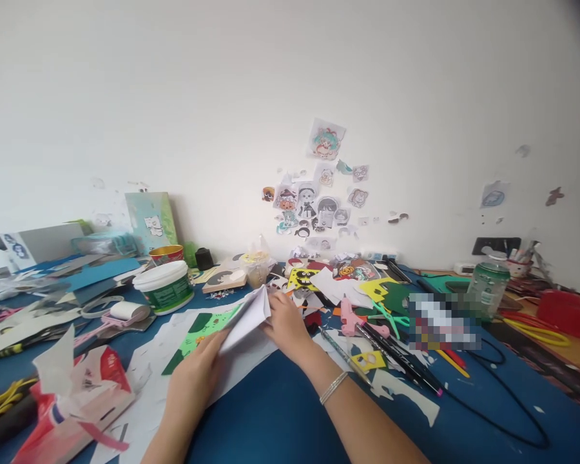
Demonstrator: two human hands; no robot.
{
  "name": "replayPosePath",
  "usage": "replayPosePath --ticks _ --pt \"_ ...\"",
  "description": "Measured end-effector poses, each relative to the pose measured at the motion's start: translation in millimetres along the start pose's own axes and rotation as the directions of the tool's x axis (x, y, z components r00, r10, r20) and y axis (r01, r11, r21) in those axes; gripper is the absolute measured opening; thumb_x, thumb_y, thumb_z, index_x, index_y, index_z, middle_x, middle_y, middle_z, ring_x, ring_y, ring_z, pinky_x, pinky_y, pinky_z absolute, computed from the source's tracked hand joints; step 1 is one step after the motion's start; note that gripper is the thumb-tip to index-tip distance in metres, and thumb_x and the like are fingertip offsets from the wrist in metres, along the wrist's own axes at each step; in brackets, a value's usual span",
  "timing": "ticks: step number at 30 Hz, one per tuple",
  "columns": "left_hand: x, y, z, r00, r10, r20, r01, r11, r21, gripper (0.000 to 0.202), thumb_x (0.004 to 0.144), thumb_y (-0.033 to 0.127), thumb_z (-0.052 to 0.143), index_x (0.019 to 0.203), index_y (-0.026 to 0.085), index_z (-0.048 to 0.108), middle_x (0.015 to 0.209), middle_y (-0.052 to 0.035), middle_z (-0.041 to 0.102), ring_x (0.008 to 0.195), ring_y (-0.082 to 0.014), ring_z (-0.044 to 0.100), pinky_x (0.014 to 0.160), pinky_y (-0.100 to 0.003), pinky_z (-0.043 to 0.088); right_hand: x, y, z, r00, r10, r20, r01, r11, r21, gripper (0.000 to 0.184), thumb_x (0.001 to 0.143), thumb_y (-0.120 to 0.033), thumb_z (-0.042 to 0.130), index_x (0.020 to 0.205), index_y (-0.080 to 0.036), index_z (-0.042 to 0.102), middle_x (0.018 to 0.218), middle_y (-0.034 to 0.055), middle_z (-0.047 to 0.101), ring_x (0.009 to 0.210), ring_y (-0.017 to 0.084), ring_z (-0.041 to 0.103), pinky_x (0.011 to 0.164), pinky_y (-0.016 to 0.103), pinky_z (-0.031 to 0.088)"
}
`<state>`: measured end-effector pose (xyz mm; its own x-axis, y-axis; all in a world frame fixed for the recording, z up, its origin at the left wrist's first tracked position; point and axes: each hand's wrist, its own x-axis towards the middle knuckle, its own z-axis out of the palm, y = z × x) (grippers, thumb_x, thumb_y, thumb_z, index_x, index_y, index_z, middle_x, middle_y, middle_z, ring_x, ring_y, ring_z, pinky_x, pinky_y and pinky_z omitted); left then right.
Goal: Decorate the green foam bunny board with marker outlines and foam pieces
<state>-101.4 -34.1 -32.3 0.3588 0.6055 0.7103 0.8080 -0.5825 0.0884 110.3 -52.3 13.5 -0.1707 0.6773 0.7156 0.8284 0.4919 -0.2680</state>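
Observation:
A folded white sheet of paper (251,316) lies at the middle of the blue table (280,412), one edge raised. My left hand (193,380) grips its near left side, fingers curled over the edge. On the far right side of the sheet my right hand (287,325) presses down with its fingers bent; a silver bracelet (333,386) circles that wrist. Beneath the sheet lie other white sheets and a green cut-out page (200,332).
A white tub with a green label (164,287) stands back left. A pink glue gun (350,319), dark pens (401,361), yellow and green paper scraps and a black cable (493,412) lie to the right. A torn pink packet (77,393) sits front left. Stickers cover the wall.

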Motion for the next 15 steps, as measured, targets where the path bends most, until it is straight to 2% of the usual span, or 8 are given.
replayPosePath --ticks 2,4,6,9,11,15 --pt "0 -1 -4.9 0.991 -0.103 -0.084 0.1 0.994 -0.038 0.037 0.083 0.022 0.037 0.113 0.022 0.058 0.109 -0.0051 0.065 0.087 -0.0194 0.064 0.067 -0.024 0.05 -3 3 -8 0.999 -0.006 -0.037 0.006 1.0 0.012 0.034 0.084 -0.031 0.057 0.115 -0.019 0.06 0.119 0.009 0.058 0.111 0.024 0.045 0.095 0.038 0.037" --pt "0 1 -11.0 0.96 -0.23 -0.157 0.22 0.972 -0.077 0.036 0.085 0.025 0.036 0.115 0.02 0.056 0.105 -0.0071 0.066 0.087 -0.0215 0.063 0.069 -0.027 0.05 -8 10 -15 0.999 0.04 0.033 -0.042 0.998 0.051 0.042 0.083 -0.037 0.057 0.121 -0.021 0.055 0.127 0.0077 0.054 0.117 0.023 0.042 0.098 0.038 0.035" --pt "0 4 -16.8 0.913 -0.347 -0.214 0.332 0.938 -0.104 0.036 0.087 0.028 0.036 0.115 0.018 0.056 0.099 -0.0082 0.067 0.081 -0.0222 0.063 0.065 -0.029 0.05 -15 18 -20 0.971 0.054 0.233 -0.07 0.996 0.063 0.052 0.078 -0.043 0.062 0.125 -0.02 0.053 0.131 0.008 0.052 0.119 0.026 0.041 0.098 0.039 0.036" --pt "0 10 -22.8 0.854 -0.439 -0.281 0.421 0.899 -0.125 0.036 0.089 0.032 0.036 0.115 0.017 0.058 0.09 -0.0089 0.067 0.074 -0.0228 0.062 0.057 -0.03 0.049 -22 25 -21 0.856 0.029 0.516 -0.037 0.999 0.006 0.06 0.075 -0.045 0.065 0.127 -0.017 0.052 0.134 0.0103 0.049 0.117 0.031 0.042 0.095 0.042 0.036" --pt "0 11 -24.5 0.851 -0.447 -0.277 0.43 0.895 -0.123 0.037 0.09 0.033 0.035 0.116 0.016 0.057 0.088 -0.0099 0.067 0.074 -0.0235 0.062 0.055 -0.03 0.048 -23 26 -18 0.811 0.027 0.584 -0.007 0.999 -0.036 0.052 0.078 -0.043 0.063 0.123 -0.018 0.055 0.131 0.0096 0.053 0.11 0.03 0.047 0.09 0.04 0.038" --pt "0 7 -21.9 0.9 -0.381 -0.213 0.362 0.924 -0.12 0.037 0.089 0.033 0.035 0.115 0.018 0.056 0.092 -0.0093 0.067 0.073 -0.0233 0.063 0.054 -0.029 0.049 -21 27 -9 0.819 -0.038 0.572 0.091 0.994 -0.064 0.034 0.082 -0.036 0.06 0.111 -0.019 0.064 0.121 0.0064 0.061 0.099 0.025 0.052 0.086 0.034 0.038"
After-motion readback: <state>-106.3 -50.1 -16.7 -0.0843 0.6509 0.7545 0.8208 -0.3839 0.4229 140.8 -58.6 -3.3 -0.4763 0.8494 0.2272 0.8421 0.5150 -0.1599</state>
